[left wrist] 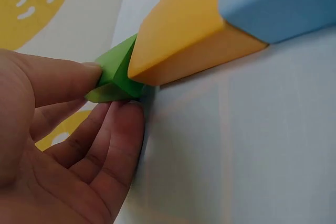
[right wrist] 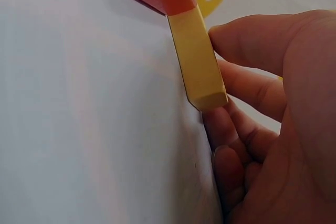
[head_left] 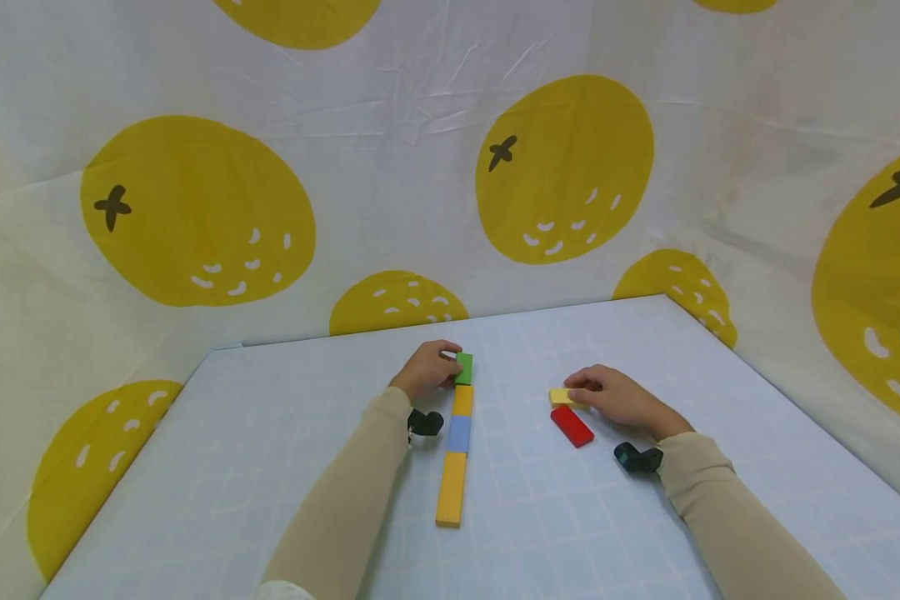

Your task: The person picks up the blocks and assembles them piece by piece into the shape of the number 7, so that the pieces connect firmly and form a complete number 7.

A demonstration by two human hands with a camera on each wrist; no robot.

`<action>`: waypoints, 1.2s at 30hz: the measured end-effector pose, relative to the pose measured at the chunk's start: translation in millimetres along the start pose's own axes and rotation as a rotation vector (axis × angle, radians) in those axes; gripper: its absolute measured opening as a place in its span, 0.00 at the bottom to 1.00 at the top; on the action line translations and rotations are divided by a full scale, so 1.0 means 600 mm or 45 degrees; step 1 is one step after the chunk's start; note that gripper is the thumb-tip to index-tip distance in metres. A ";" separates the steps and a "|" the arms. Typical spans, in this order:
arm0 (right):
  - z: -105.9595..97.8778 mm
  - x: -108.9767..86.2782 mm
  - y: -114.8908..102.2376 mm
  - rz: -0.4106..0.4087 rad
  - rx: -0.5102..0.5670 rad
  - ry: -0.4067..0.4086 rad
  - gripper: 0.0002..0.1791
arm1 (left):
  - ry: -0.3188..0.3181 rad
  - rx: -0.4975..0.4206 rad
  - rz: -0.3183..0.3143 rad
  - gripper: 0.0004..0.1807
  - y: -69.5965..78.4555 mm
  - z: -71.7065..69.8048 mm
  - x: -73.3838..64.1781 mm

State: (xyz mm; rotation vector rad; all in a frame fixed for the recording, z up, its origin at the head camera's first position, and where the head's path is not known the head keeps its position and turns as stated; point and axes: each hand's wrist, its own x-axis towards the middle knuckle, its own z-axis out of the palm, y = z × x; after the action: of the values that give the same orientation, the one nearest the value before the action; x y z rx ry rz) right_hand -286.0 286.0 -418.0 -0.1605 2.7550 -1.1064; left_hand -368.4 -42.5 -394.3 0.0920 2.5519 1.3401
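My left hand (head_left: pixel 424 371) pinches a green block (head_left: pixel 465 367) at the far end of a row. In the left wrist view, the thumb presses the green block (left wrist: pixel 116 66) while the fingers curl beneath it. It stands right by an orange block (head_left: pixel 462 400), followed by a blue block (head_left: pixel 459 434) and a longer orange block (head_left: pixel 452 492) at the near end. Over on the right, my right hand (head_left: pixel 624 400) holds a pale yellow block (head_left: pixel 559 398) between thumb and fingers. A red block (head_left: pixel 572 427) lies slanted just in front, overlapping the yellow block (right wrist: pixel 197 59) in the right wrist view.
Both hands work over a table with a pale blue checked cover (head_left: pixel 270 467). Behind it and along the sides hangs a white curtain (head_left: pixel 397 192) printed with large yellow fruit. Dark wrist cameras sit on both wrists.
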 end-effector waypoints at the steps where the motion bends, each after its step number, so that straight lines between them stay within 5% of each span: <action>1: 0.000 0.000 0.000 0.000 -0.001 0.001 0.23 | -0.003 0.008 0.002 0.22 0.000 0.000 0.001; 36: -0.001 -0.005 -0.011 -0.001 -0.003 -0.007 0.23 | -0.040 0.098 0.014 0.21 -0.003 0.001 0.000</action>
State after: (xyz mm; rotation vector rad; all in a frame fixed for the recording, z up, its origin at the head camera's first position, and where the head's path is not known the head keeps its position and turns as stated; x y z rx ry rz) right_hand -283.3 282.1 -412.3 -0.1644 2.7517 -1.1007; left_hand -367.9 -43.3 -396.2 0.1410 2.5803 1.2347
